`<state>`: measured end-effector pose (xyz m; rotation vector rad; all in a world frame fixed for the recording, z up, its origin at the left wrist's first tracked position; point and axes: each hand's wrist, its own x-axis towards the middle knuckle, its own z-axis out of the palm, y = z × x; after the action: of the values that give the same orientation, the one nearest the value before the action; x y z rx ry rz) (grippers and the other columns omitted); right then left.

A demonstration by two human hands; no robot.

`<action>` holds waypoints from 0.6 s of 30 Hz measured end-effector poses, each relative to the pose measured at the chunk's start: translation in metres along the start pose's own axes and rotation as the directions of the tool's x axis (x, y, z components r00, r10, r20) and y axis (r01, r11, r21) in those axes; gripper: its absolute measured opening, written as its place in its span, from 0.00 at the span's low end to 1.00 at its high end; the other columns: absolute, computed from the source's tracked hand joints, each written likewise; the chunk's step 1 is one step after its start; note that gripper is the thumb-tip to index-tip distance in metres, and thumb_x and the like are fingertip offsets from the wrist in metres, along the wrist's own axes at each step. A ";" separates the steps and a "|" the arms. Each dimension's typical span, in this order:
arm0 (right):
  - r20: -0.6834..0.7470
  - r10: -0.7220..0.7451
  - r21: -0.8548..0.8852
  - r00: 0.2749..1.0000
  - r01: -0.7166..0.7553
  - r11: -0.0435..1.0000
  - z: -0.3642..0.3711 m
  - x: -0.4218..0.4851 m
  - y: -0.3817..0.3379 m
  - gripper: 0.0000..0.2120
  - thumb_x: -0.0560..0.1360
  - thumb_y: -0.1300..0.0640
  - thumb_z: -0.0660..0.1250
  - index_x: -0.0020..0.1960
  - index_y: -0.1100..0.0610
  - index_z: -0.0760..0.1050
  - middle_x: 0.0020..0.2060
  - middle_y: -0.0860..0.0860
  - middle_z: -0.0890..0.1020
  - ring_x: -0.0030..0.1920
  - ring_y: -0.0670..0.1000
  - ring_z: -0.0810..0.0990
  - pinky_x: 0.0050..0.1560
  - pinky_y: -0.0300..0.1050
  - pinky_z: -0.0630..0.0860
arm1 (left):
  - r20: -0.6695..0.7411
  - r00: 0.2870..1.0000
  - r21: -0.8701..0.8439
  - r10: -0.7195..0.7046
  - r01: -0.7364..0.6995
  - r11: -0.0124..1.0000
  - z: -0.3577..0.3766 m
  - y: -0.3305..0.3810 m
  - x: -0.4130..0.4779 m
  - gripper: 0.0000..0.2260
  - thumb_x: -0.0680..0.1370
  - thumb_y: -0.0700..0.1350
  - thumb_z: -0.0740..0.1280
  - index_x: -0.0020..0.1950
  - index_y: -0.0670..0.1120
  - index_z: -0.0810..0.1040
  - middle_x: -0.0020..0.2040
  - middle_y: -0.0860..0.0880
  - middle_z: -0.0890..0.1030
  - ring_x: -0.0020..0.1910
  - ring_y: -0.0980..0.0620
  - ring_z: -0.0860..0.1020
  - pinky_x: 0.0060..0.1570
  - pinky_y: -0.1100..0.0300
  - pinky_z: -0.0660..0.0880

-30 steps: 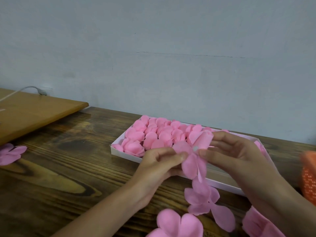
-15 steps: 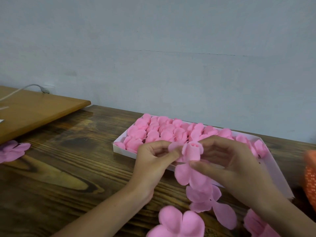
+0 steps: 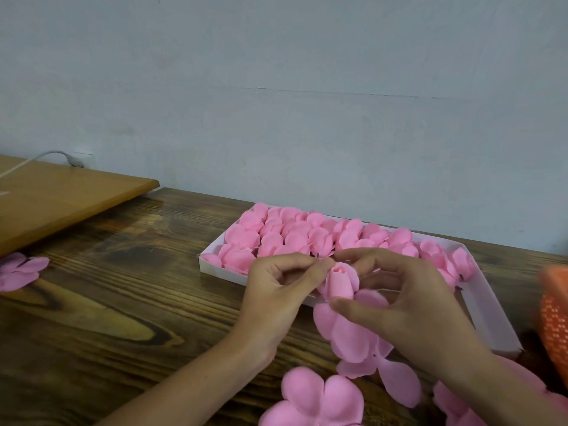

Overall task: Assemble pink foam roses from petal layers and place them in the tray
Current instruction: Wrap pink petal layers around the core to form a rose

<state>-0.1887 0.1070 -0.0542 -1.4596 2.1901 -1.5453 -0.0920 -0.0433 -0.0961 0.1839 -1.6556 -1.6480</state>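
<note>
The white rectangular cardboard tray (image 3: 491, 318) is found largely filled with finished pink foam roses (image 3: 295, 238), while a rolled pink foam bud (image 3: 339, 281) with loose petals hanging is pinched by left hand (image 3: 276, 296) and right hand (image 3: 408, 302), unplaced.

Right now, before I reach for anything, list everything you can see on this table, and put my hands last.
rose bud: one, pink, held in front of the tray's near edge, petal layers hanging below it
finished roses: many, pink, packed in the tray
tray: one, white, on the table, right end bare
loose petal layers: at least three, pink, on the table at bottom centre, bottom right and far left
mesh object: one, orange, right edge, cut off
board: one, light wood, far left
cable: one, white, above the board
table: one, dark wood
left hand: pinches the rose bud
right hand: pinches the rose bud
</note>
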 end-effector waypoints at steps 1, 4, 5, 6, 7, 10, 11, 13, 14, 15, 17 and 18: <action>0.004 0.002 -0.003 1.000 -0.001 1.000 0.000 0.000 0.000 0.11 0.67 0.55 0.82 0.44 0.44 0.84 0.50 0.35 0.86 0.49 0.41 0.86 0.47 0.41 0.84 | 0.009 1.000 -0.006 0.007 -0.007 1.000 0.001 0.001 0.000 0.10 0.75 0.52 0.73 0.45 0.47 0.90 0.42 0.46 0.88 0.44 0.50 0.86 0.44 0.62 0.82; -0.007 0.027 0.049 1.000 -0.027 0.998 -0.001 0.001 0.002 0.10 0.66 0.57 0.83 0.44 0.47 0.85 0.44 0.41 0.88 0.45 0.43 0.86 0.44 0.44 0.84 | 0.004 0.999 -0.013 0.040 -0.040 0.999 0.002 0.004 0.000 0.08 0.76 0.51 0.73 0.41 0.49 0.88 0.38 0.47 0.87 0.42 0.51 0.85 0.44 0.62 0.81; -0.015 0.032 0.070 0.999 -0.031 0.997 -0.001 0.002 0.003 0.11 0.66 0.58 0.83 0.43 0.48 0.85 0.41 0.43 0.88 0.43 0.43 0.87 0.44 0.44 0.85 | -0.006 0.999 -0.016 0.051 -0.051 0.999 0.002 0.005 0.000 0.08 0.76 0.50 0.73 0.40 0.48 0.88 0.37 0.47 0.86 0.41 0.51 0.85 0.44 0.63 0.81; -0.018 0.034 0.091 0.999 -0.032 0.995 -0.002 0.002 0.004 0.11 0.66 0.59 0.83 0.43 0.49 0.85 0.40 0.44 0.88 0.42 0.44 0.87 0.45 0.43 0.84 | -0.012 0.998 -0.017 0.061 -0.061 0.998 0.002 0.005 0.000 0.08 0.76 0.49 0.73 0.40 0.48 0.88 0.37 0.47 0.86 0.40 0.52 0.85 0.43 0.63 0.81; -0.014 0.033 0.112 0.999 -0.031 0.993 -0.003 0.003 0.004 0.11 0.65 0.60 0.83 0.42 0.49 0.85 0.40 0.45 0.88 0.42 0.45 0.87 0.46 0.43 0.84 | -0.013 0.997 -0.015 0.073 -0.074 0.997 0.002 0.004 0.000 0.08 0.76 0.48 0.73 0.40 0.48 0.88 0.36 0.47 0.86 0.40 0.52 0.85 0.43 0.64 0.81; 0.004 0.017 0.129 1.000 -0.018 0.992 -0.003 0.003 0.004 0.11 0.65 0.60 0.83 0.43 0.49 0.85 0.40 0.45 0.88 0.43 0.45 0.87 0.47 0.42 0.84 | 0.015 0.993 -0.006 0.119 -0.119 0.993 0.001 0.005 0.000 0.07 0.77 0.46 0.73 0.39 0.50 0.87 0.35 0.49 0.85 0.39 0.54 0.84 0.42 0.65 0.81; 0.012 0.012 0.125 1.000 -0.013 0.992 -0.002 0.002 0.004 0.11 0.65 0.59 0.83 0.43 0.49 0.85 0.40 0.45 0.88 0.43 0.46 0.87 0.47 0.42 0.84 | 0.026 0.991 0.002 0.133 -0.133 0.991 0.001 0.005 0.000 0.07 0.77 0.46 0.73 0.40 0.51 0.87 0.35 0.50 0.85 0.39 0.55 0.84 0.41 0.65 0.81; 0.020 0.012 0.133 1.000 -0.015 0.991 -0.002 0.002 0.004 0.11 0.65 0.60 0.83 0.43 0.51 0.85 0.40 0.46 0.88 0.43 0.47 0.87 0.46 0.43 0.85 | 0.034 0.989 0.001 0.145 -0.145 0.989 -0.001 0.005 0.000 0.06 0.78 0.46 0.75 0.42 0.50 0.88 0.38 0.49 0.86 0.41 0.54 0.85 0.42 0.64 0.81; 0.013 0.017 0.156 1.000 -0.019 0.988 -0.002 0.003 0.004 0.11 0.64 0.61 0.83 0.43 0.53 0.85 0.40 0.47 0.88 0.43 0.48 0.88 0.45 0.43 0.85 | 0.029 0.990 -0.010 0.137 -0.137 0.991 -0.001 0.005 0.001 0.06 0.79 0.48 0.75 0.44 0.49 0.89 0.40 0.48 0.87 0.42 0.52 0.86 0.43 0.63 0.81; -0.001 0.027 0.194 1.000 -0.026 0.981 -0.004 0.004 0.005 0.11 0.64 0.62 0.83 0.43 0.55 0.85 0.40 0.49 0.88 0.43 0.50 0.88 0.43 0.43 0.85 | 0.021 0.993 -0.033 0.119 -0.118 0.992 -0.002 0.005 0.001 0.08 0.79 0.50 0.73 0.47 0.49 0.89 0.42 0.46 0.88 0.44 0.49 0.86 0.45 0.62 0.81; -0.040 0.063 0.303 0.997 -0.048 0.952 -0.008 0.005 0.006 0.12 0.62 0.62 0.83 0.42 0.58 0.84 0.40 0.53 0.89 0.43 0.53 0.88 0.41 0.42 0.84 | 0.032 0.997 -0.107 0.068 -0.065 0.992 -0.004 0.005 0.003 0.13 0.79 0.54 0.69 0.55 0.49 0.89 0.46 0.44 0.88 0.46 0.46 0.86 0.47 0.58 0.81; -0.055 0.086 0.362 0.995 -0.061 0.930 -0.011 0.006 0.006 0.13 0.61 0.61 0.83 0.43 0.58 0.84 0.41 0.54 0.89 0.44 0.55 0.89 0.41 0.42 0.84 | 0.046 0.998 -0.101 0.051 -0.046 0.994 -0.005 0.005 0.005 0.14 0.79 0.55 0.69 0.59 0.51 0.88 0.48 0.45 0.88 0.47 0.48 0.85 0.48 0.58 0.80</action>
<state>-0.2019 0.1102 -0.0507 -1.2130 1.8382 -1.8728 -0.0902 -0.0497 -0.0903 0.0537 -1.5965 -1.7058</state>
